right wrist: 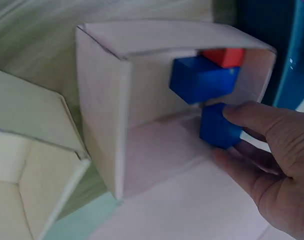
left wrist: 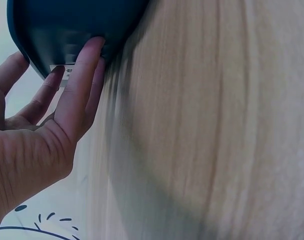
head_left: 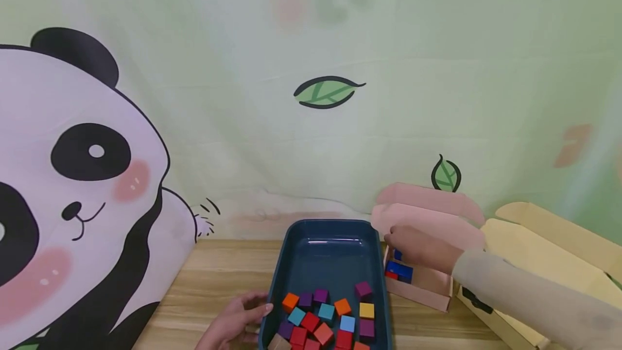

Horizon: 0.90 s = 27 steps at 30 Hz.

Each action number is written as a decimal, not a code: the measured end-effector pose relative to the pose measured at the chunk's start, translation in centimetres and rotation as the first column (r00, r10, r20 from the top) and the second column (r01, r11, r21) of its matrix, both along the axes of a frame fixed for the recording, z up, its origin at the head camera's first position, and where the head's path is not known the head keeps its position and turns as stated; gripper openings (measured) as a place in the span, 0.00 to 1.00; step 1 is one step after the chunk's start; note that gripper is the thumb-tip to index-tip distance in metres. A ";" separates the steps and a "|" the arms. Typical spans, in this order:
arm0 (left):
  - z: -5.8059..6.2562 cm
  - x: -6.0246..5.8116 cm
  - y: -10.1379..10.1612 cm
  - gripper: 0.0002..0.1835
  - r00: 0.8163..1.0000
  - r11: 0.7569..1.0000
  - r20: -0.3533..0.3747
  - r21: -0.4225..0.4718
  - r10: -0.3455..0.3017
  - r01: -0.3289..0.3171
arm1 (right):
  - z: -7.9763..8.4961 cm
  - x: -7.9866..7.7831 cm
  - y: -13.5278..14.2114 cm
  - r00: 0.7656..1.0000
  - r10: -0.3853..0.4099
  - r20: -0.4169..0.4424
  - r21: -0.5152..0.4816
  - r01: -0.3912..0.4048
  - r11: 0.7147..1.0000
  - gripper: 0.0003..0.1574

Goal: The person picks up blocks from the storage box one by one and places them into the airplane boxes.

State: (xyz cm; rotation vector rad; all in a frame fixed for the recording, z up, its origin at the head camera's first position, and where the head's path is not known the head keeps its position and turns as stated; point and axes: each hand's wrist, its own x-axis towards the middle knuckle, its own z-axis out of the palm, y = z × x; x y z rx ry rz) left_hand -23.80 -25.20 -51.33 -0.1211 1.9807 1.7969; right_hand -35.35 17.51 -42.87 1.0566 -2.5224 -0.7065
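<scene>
My right hand (head_left: 423, 247) reaches into the pink box (head_left: 419, 291). Its thumb and fingers pinch a blue cube (right wrist: 219, 127), seen closely in the right wrist view. Beside that cube, in the same box, lie more blue blocks (right wrist: 199, 80) and a red block (right wrist: 224, 57). At the left side of the dark blue tray (head_left: 330, 263), my left hand (head_left: 235, 320) rests its extended fingertips against the outer wall. Colored cubes, among them a yellow one (head_left: 366, 310) and a light blue one (head_left: 347, 323), lie loose in the tray's near half.
An open pale yellow box (head_left: 544, 250) stands right of the pink one, under my right sleeve (head_left: 525, 285). All of this sits on a wood-grain table (head_left: 228, 269). Behind rises a green cloth backdrop (head_left: 233, 96) with a printed panda.
</scene>
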 end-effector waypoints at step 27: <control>-0.3 0.0 -0.3 0.36 1.000 1.000 0.017 0.023 0.001 -0.001 | -2.7 0.1 0.0 0.909 -0.046 0.415 -0.269 0.171 0.948 0.10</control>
